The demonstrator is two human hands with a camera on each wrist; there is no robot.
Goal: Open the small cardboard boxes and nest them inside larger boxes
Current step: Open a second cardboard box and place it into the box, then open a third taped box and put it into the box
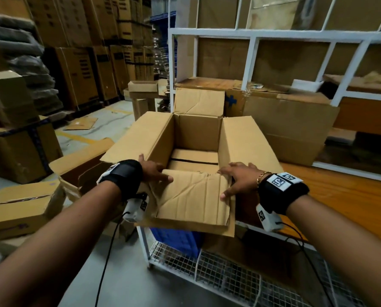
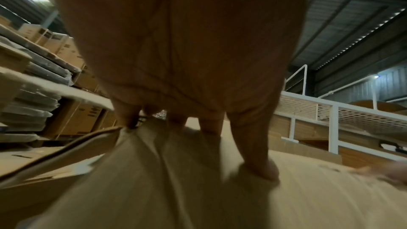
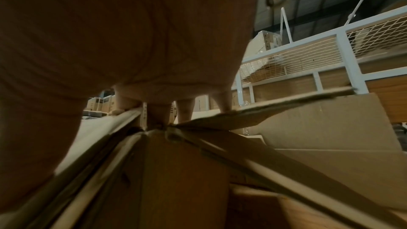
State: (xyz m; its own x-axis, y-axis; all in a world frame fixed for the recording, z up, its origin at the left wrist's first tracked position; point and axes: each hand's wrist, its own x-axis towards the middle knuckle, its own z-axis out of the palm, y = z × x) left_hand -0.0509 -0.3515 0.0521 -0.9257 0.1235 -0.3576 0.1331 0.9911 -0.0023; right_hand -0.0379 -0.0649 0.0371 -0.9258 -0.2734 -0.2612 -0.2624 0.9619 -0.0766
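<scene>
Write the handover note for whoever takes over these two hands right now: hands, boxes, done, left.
Left hand: grips the near-left corner of the open box, thumb on the creased near flap.
Right hand: grips the near-right corner, thumb on the same flap.
The box stands on the white wire cart, all four flaps open; inside only its bottom flaps show.
Closed box sits to the left.
Done: this box is opened.
Left: nesting not yet done.
</scene>
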